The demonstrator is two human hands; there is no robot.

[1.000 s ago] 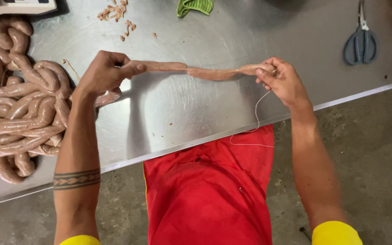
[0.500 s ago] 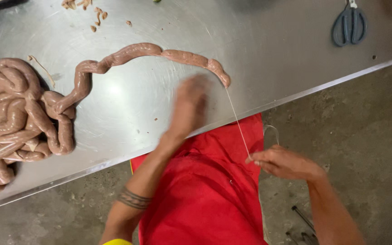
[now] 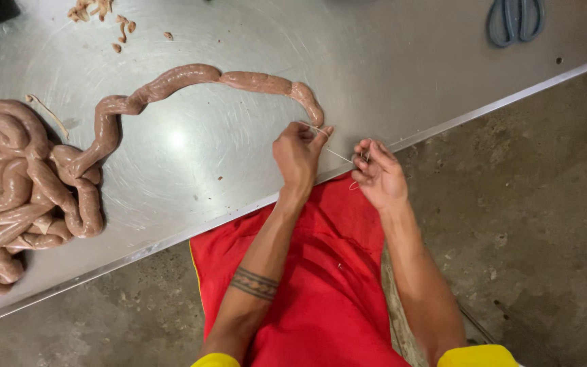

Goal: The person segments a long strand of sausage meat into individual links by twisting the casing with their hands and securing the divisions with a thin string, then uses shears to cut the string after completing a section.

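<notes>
Left hand (image 3: 298, 153) pinches the string (image 3: 338, 155) right at the sausage end (image 3: 310, 109), centre frame; right hand (image 3: 377, 173), fingers closed, pulls it taut toward lower right, sausage arcing away upper left.

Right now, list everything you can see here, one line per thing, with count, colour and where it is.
sausage rope: one, pinkish brown, curving across the table from the pile to the hands
sausage pile: one heap, pinkish brown, table's left side
string: one, pale, stretched between the hands at the sausage end
meat scraps: several, tan, top left
scissors: one pair, grey-blue handles, top right
table: one, steel
floor: grey concrete
apron: one, red
left hand: pinching the string
right hand: pinching the string
</notes>
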